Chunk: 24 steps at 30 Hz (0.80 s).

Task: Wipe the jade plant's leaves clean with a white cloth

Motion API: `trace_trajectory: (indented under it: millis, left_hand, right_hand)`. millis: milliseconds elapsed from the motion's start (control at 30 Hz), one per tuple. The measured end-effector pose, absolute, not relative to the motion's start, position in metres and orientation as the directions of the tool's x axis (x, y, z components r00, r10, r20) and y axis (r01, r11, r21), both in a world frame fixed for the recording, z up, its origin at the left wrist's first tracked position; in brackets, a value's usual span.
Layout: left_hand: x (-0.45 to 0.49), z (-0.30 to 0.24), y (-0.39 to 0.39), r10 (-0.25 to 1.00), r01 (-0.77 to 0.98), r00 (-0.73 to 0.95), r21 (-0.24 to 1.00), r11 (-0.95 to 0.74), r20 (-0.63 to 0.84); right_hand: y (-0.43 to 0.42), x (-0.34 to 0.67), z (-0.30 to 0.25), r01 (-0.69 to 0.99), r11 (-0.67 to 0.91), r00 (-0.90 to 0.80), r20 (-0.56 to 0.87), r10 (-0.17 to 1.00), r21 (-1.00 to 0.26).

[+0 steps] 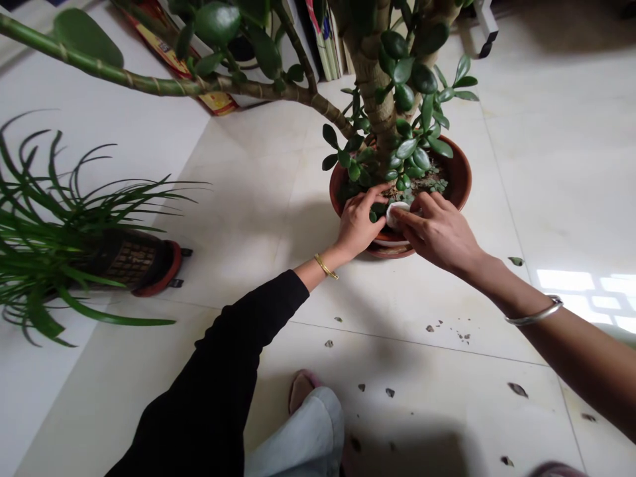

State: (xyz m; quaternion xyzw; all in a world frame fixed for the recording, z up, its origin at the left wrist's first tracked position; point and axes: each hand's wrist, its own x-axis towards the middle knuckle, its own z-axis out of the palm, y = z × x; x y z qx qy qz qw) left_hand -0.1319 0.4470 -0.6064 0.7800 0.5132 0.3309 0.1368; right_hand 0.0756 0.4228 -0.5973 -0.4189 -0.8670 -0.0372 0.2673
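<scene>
A jade plant (pixel 380 99) with thick trunks and glossy oval leaves grows in a round reddish-brown pot (pixel 462 175). Over the pot's near left rim reaches my left hand (pixel 362 222), its fingers apart and stretched toward the soil among the low leaves. My right hand (pixel 440 232) is closed at the near rim, with a small white piece (pixel 396 213) under its fingertips. Whether that piece is tissue or something stiffer I cannot tell. My left thumb is close beside it. Soil (pixel 422 182) with small green growth shows behind my fingers.
Left of me, a spiky-leaved plant (pixel 44 245) stands in a dark pot (pixel 134 258) on a wheeled red base. Dry leaf bits (pixel 390 392) are scattered over the pale tiles. Books (pixel 325 40) stand behind the jade plant, whose long branch (pixel 163 86) stretches left.
</scene>
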Motion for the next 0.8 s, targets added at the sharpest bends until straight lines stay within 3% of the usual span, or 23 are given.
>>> trace_trajectory:
  millis: [600,800]
  left_hand:
    - [-0.132,-0.605,0.446,0.905,0.703,0.22,0.584,-0.405,0.363]
    - [-0.133,-0.606,0.448,0.891,0.711,0.248,0.553,-0.434,0.38]
  right_hand:
    - [0.429,0.071,-0.601,0.793,0.589,-0.434,0.531,0.727,-0.158]
    - [0.404,0.083,-0.6,0.679,0.706,-0.508,0.565,0.65,-0.203]
